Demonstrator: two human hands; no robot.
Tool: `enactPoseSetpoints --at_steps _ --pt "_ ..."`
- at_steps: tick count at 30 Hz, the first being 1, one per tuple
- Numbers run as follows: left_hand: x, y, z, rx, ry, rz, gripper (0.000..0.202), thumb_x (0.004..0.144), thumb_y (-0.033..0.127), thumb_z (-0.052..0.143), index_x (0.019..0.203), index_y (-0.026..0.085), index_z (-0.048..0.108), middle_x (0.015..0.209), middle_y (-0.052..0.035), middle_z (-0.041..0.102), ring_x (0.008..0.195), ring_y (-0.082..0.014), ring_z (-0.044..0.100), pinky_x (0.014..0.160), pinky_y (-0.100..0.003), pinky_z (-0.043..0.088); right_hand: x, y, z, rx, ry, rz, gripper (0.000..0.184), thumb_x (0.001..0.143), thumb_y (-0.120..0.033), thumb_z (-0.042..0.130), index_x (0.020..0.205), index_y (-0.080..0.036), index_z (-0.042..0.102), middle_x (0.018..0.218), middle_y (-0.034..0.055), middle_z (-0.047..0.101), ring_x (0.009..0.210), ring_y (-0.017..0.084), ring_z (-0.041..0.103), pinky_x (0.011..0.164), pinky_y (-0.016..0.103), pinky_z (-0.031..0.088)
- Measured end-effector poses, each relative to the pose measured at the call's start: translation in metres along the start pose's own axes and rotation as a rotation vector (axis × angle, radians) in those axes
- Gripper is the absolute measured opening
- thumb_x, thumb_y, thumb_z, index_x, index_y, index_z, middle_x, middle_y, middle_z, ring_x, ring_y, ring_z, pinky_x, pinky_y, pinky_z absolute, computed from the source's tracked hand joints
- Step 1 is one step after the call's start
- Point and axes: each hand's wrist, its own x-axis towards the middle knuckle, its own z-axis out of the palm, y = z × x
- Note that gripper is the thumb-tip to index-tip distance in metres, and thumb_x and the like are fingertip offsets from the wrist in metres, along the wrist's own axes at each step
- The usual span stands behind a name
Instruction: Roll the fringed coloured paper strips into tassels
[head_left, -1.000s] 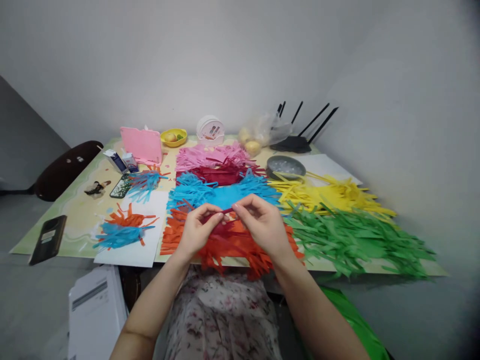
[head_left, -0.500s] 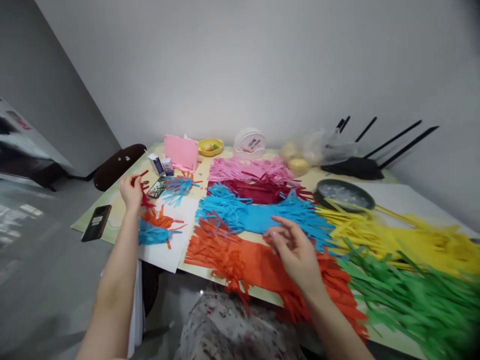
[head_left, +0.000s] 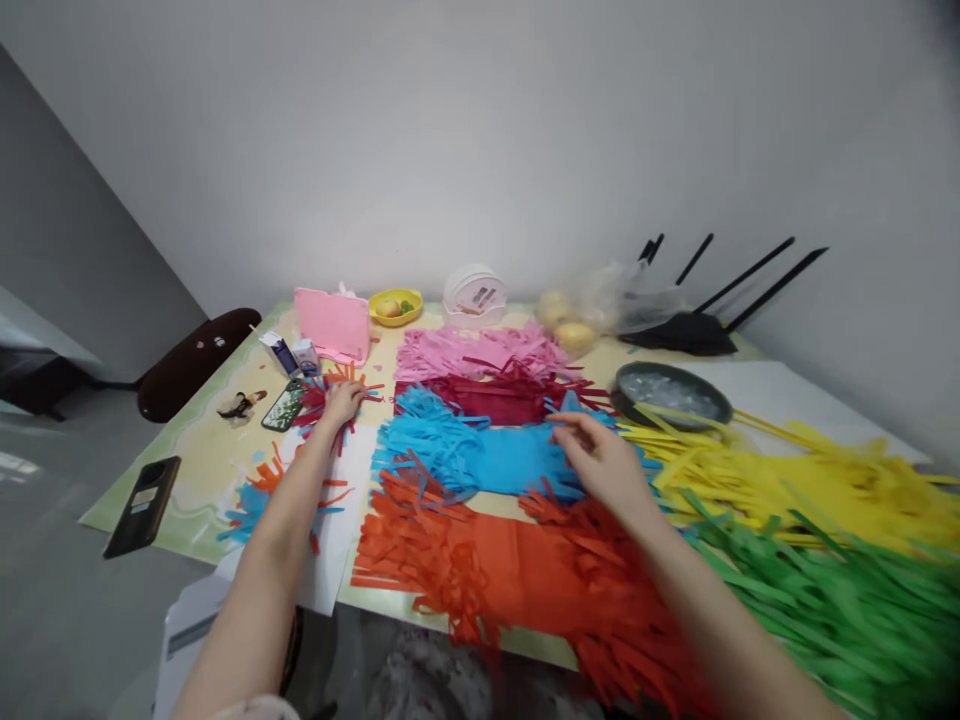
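My left hand [head_left: 345, 400] rests on a small bundle of dark red, blue and orange paper strips [head_left: 319, 398]. Its fingers close on the dark red strips, though their tips are partly hidden. Over the right end of the blue fringed paper [head_left: 514, 455] hovers my right hand [head_left: 600, 460], thumb and index finger apart, with nothing visible between them. Nearer me lies an orange fringed paper [head_left: 517, 560]; beyond the blue one are a dark red fringed paper [head_left: 495, 398] and a pink one [head_left: 480, 352]. Another blue and orange bundle [head_left: 251, 508] lies partly behind my left forearm.
Yellow [head_left: 810, 475] and green [head_left: 832, 590] fringed papers cover the right side. A dark round dish [head_left: 671, 395] stands behind them. At the back are a pink tablet case [head_left: 332, 325], a yellow bowl [head_left: 395, 308] and a white container [head_left: 474, 295]. A phone [head_left: 142, 507] lies at the left edge.
My left hand has moved right and down with the dark red strips onto the bundle. My right hand has shifted from the orange paper's edge towards the blue fringe. The view has turned slightly right.
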Motion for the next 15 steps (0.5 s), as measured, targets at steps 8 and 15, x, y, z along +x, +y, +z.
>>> enactPoseSetpoints --at_steps 8,15 --pt "-0.002 -0.001 -0.012 0.151 0.028 0.009 0.016 0.088 0.018 0.053 0.085 0.017 0.069 0.13 -0.0132 0.059 0.126 -0.0387 0.042 0.096 -0.061 0.037 0.069 0.033 0.023 -0.49 -0.283 -0.185 0.018 0.088 -0.017 0.055 0.093 -0.013 0.073 0.098 0.0131 0.07 0.098 0.023 0.059 0.089 0.032 0.042" --pt "-0.007 0.093 -0.023 0.228 0.108 0.194 0.024 0.09 0.019 0.045 0.096 0.017 0.068 0.122 -0.0183 0.06 0.122 -0.0371 0.042 0.101 -0.057 0.028 0.087 0.034 0.048 -0.663 -0.388 -0.255 0.022 0.088 -0.026 0.061 0.101 -0.011 0.071 0.103 0.0156 0.067 0.103 0.027 0.053 0.086 0.034 0.041"
